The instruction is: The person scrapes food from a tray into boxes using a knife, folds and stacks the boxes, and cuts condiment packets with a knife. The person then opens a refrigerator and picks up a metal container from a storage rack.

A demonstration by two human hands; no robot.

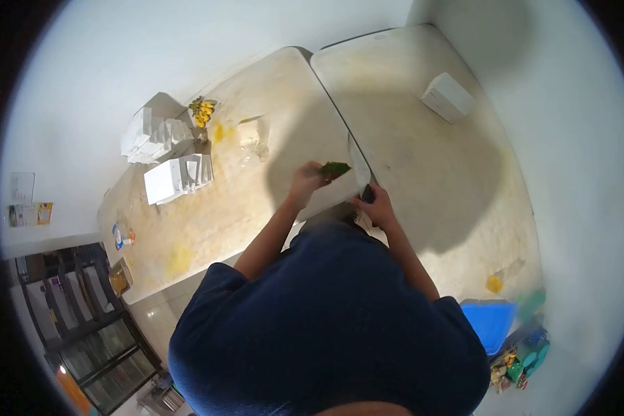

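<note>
My left hand (308, 183) is closed on a dark green, leaf-like piece (335, 168) at the near edge of the tables. My right hand (377, 208), a little to the right, is closed around a small black object (368, 193) whose kind I cannot make out. Between the hands is a white, flat-sided thing (331, 195), perhaps a box or paper, partly hidden by my left hand and shirt. A pale, see-through strip (358, 165) lies just beyond, along the seam of the tables.
White boxes (161, 183) and a bunch of bananas (202, 111) stand on the left table (236, 201). A clear plastic bag (254, 138) lies nearby. Another white box (448, 97) is on the right table (423, 159). A blue bin (489, 324) is at lower right, a dark rack (83, 319) at lower left.
</note>
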